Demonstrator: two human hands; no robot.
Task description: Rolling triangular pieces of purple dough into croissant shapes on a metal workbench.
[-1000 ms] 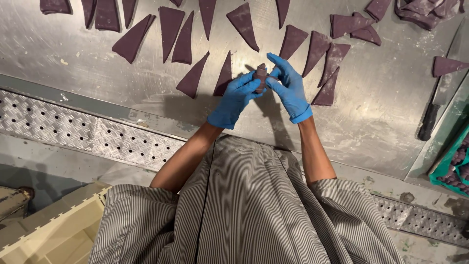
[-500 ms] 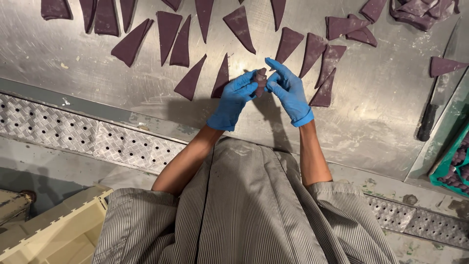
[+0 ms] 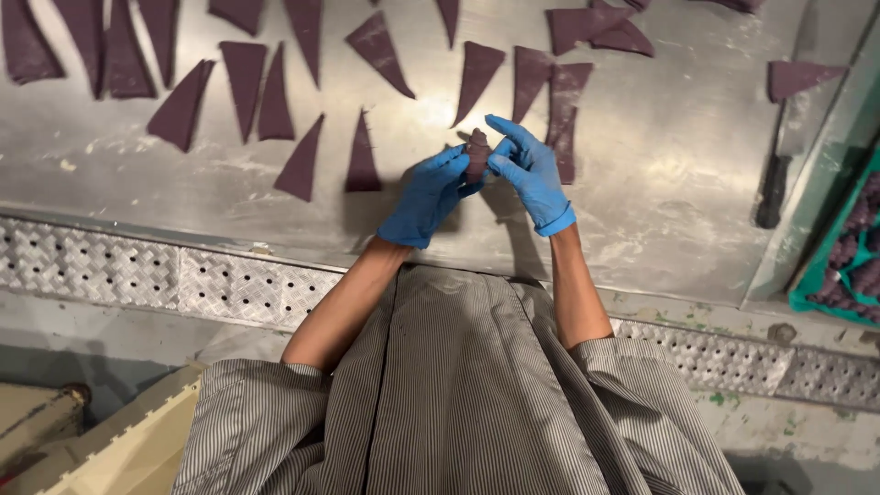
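Both gloved hands met above the steel surface (image 3: 642,211). Left hand (image 3: 429,194) and right hand (image 3: 527,170) pinched a rolled dough piece (image 3: 477,151) between fingertips. It appeared soft, light and deformable; hold lightly. Dough triangles (image 3: 302,160) lay at ten o'clock.

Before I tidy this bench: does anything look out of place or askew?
Mostly orderly. At top right, two dough triangles overlap while the others lie singly, and one triangle lies apart near the edge. Both hands, left hand and right hand, hold a rolled piece.
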